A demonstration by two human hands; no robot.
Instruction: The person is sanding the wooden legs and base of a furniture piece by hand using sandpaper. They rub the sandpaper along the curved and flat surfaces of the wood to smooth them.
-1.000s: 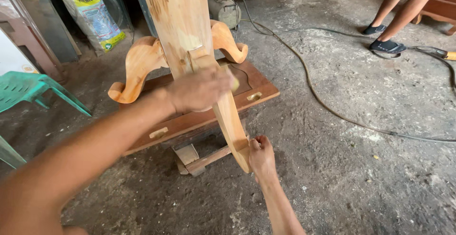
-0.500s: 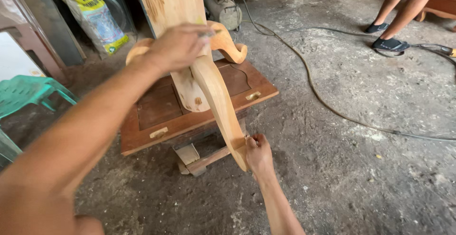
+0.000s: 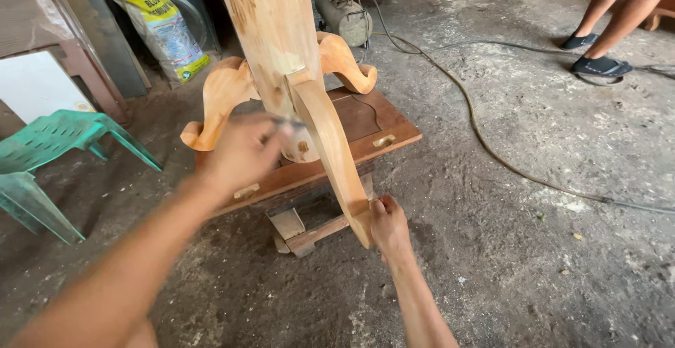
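Pale honey-coloured wooden pedestal (image 3: 274, 31), reddish-brown panel (image 3: 365, 126), teal-green plastic chair (image 3: 56, 144), yellow-and-white sack (image 3: 165, 28), grey floor (image 3: 534, 200).

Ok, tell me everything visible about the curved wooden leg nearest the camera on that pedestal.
The curved wooden leg is pale, unfinished-looking wood with an S-like sweep. Its top butts against the pedestal column; it runs down toward the camera and ends near the concrete floor. The right hand grips its lower end. The left hand, blurred, is beside its upper part; contact cannot be told. Two similar legs curl out behind, over a brown wooden panel.
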